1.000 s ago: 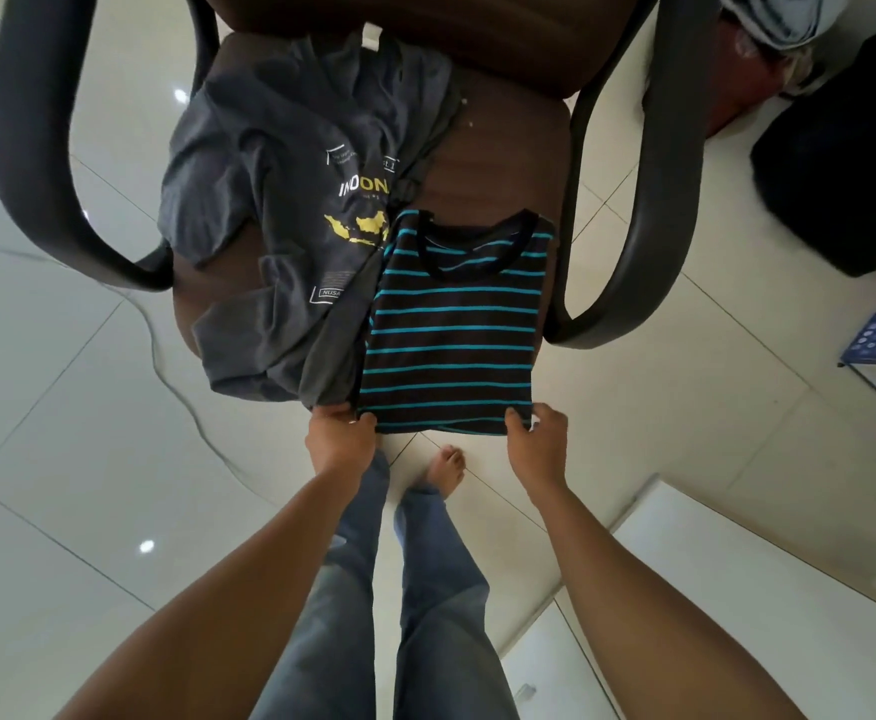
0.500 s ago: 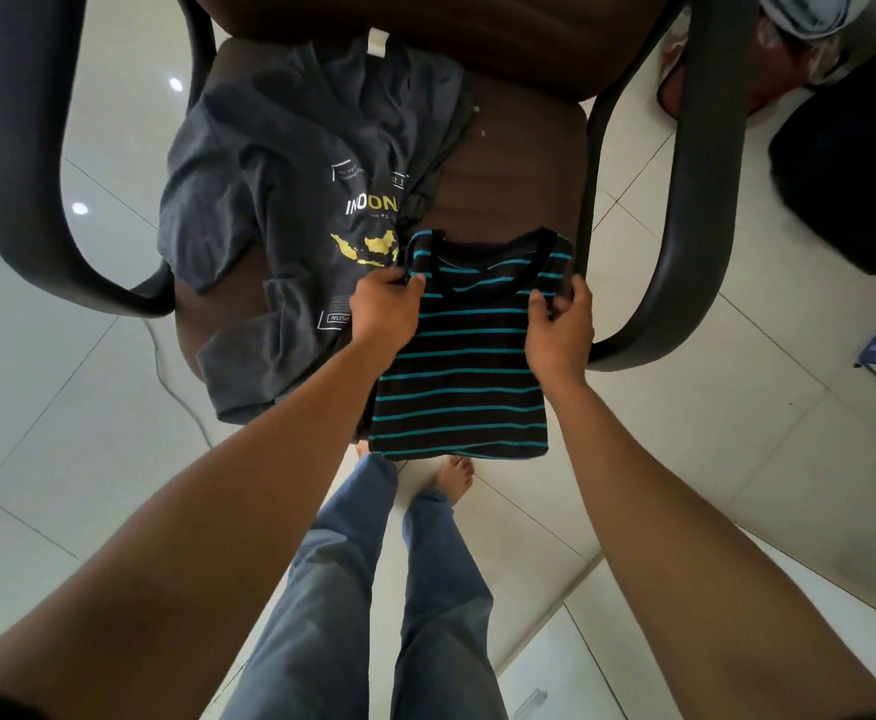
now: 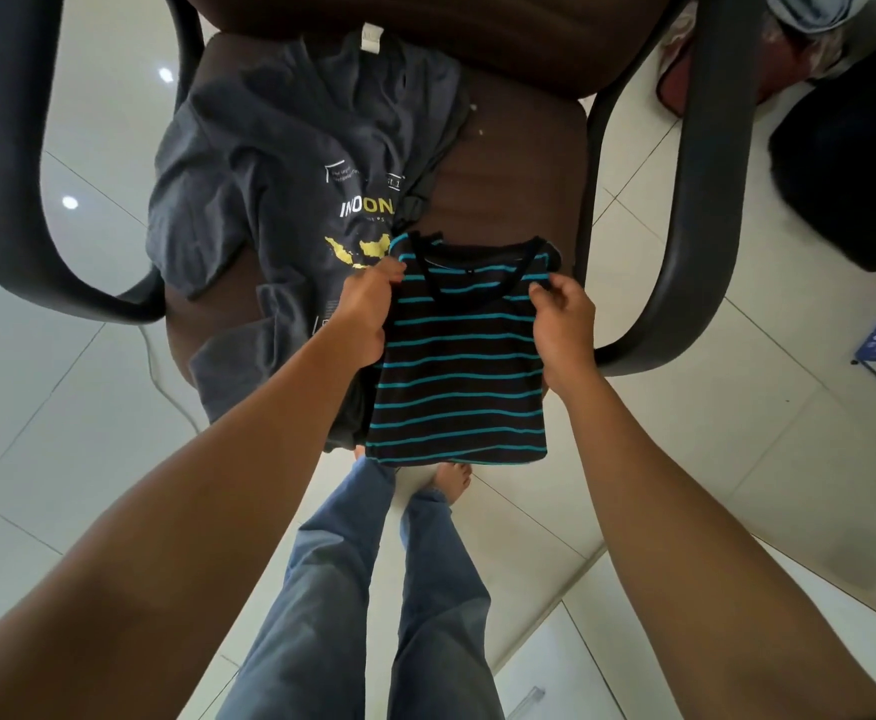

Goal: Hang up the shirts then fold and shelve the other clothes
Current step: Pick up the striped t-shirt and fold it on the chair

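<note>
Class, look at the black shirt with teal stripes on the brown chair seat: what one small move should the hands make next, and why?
Probably bring the collar end down toward the hem, halving it. The left hand and right hand pinch the black teal-striped shirt near its collar; its sides look already folded in, and its hem hangs over the brown chair seat edge.

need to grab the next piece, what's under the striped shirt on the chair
The striped shirt lies on the brown chair seat, its left edge overlapping the grey printed t-shirt; its hem overhangs the seat. Both hands pinch its shoulders. Anything else beneath is covered.
</note>
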